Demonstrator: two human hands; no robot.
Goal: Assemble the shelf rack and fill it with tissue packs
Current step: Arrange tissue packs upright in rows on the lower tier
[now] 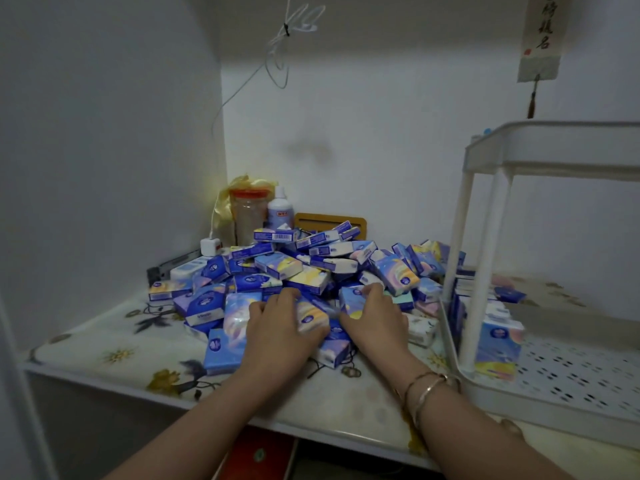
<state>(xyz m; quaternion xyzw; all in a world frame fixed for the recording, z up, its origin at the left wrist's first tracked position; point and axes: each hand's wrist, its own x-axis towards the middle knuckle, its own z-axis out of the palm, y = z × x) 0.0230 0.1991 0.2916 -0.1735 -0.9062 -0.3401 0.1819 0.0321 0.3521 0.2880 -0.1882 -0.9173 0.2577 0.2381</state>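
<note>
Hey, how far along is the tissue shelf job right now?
The white rack stands assembled, and a few packs already sit on its lower tray. Both hands, left hand and right hand, are gathering packs from the pile. Most packs remain on the table, so filling has barely begun.

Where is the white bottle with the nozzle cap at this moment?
In the head view, the white bottle stands at the back of the table, left of centre, just right of the red-lidded jar and behind the tissue pack pile.
</note>
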